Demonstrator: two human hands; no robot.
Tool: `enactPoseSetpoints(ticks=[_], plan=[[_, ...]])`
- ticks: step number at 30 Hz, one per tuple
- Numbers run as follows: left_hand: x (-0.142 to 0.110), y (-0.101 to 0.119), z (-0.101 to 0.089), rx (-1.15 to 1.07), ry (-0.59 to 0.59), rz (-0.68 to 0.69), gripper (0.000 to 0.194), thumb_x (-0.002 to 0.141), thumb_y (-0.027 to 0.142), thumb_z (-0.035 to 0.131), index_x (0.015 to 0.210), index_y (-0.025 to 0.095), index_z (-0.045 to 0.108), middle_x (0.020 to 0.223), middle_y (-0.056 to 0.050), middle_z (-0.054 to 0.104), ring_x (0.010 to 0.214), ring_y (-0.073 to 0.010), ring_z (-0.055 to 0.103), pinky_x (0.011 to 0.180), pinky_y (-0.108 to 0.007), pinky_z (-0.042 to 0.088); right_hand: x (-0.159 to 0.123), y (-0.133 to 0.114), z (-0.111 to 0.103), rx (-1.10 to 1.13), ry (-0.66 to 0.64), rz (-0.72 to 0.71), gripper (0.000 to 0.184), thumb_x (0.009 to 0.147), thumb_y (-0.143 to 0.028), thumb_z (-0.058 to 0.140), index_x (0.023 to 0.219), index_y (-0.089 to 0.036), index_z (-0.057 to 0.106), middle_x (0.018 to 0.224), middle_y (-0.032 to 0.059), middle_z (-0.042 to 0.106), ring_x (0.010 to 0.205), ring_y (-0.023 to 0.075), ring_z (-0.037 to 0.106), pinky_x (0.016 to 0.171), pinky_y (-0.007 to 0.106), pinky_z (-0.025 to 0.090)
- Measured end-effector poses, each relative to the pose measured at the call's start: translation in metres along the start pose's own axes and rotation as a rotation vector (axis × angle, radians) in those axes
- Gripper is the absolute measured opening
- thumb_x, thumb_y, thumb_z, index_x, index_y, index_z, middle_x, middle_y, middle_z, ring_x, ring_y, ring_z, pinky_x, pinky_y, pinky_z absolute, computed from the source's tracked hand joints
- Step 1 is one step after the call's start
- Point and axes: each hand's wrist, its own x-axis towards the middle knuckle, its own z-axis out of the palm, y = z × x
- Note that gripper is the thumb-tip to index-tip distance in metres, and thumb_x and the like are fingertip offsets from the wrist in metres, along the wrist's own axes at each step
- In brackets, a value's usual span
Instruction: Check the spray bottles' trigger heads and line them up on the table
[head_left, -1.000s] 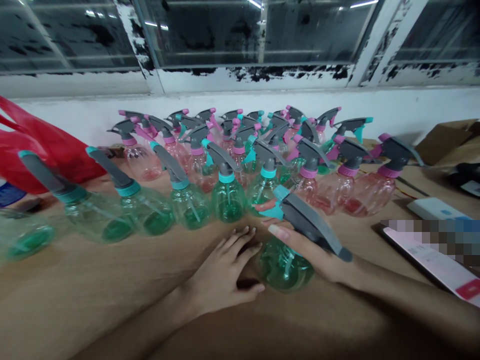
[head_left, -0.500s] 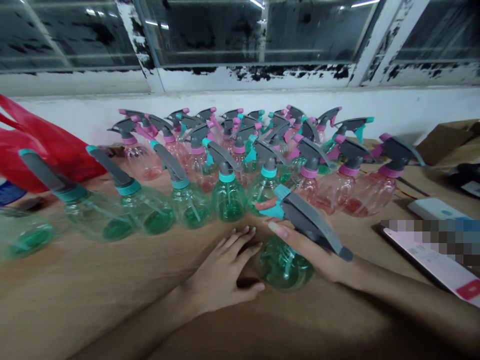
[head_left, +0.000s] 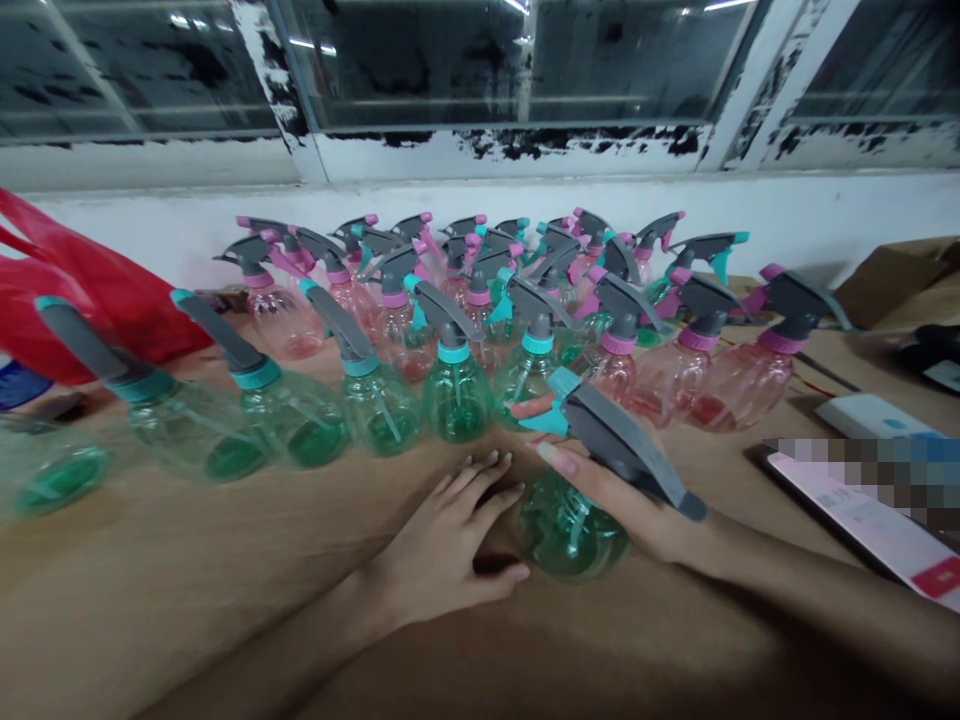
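Note:
My right hand [head_left: 645,510] is wrapped round the neck of a green spray bottle [head_left: 574,535] that stands upright on the wooden table [head_left: 247,570]. Its grey head and turquoise trigger point up and to the left, with a fingertip by the trigger. My left hand [head_left: 450,545] lies on the tabletop just left of that bottle, fingers stretched out and holding nothing. Straight ahead is a row of green spray bottles [head_left: 457,395] with turquoise collars. Pink spray bottles [head_left: 739,385] continue the row to the right.
Behind the front row, several more pink and green spray bottles [head_left: 289,315] crowd toward the wall. A red plastic bag [head_left: 112,290] sits at the left. On the right are a phone [head_left: 847,510], a white box [head_left: 870,415] and a brown cardboard box [head_left: 900,285].

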Motion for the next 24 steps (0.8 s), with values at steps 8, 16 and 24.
enactPoseSetpoints(ticks=[8,16,24], plan=[[0.0001,0.0008,0.0005,-0.004,-0.002,-0.009,0.069,0.08,0.049,0.063,0.135,0.013,0.043,0.144,-0.016,0.037,0.132,-0.0355,0.033,0.106,-0.053,0.028,0.0,-0.003,-0.0005,-0.004,0.002,-0.004,0.027,0.084,-0.031,0.06,0.11,-0.024,0.058,0.097,0.0025,0.068,0.081,0.0175,0.067,0.072,0.032,0.053],[0.0009,0.0008,-0.0012,0.016,-0.005,0.005,0.067,0.081,0.048,0.063,0.134,0.013,0.044,0.144,-0.017,0.037,0.133,-0.0352,0.031,0.106,-0.053,0.029,0.0007,-0.0028,-0.0002,-0.008,0.019,-0.009,0.026,0.083,-0.033,0.061,0.108,-0.025,0.06,0.093,0.0019,0.068,0.078,0.0184,0.067,0.069,0.032,0.054],[0.0007,0.0003,-0.0003,-0.012,-0.002,-0.005,0.067,0.079,0.048,0.064,0.133,0.014,0.045,0.145,-0.016,0.037,0.133,-0.0355,0.031,0.107,-0.053,0.028,0.0006,-0.0013,0.0002,-0.001,0.005,-0.006,0.026,0.084,-0.033,0.06,0.108,-0.024,0.059,0.093,0.0013,0.067,0.079,0.0168,0.066,0.068,0.03,0.053]])
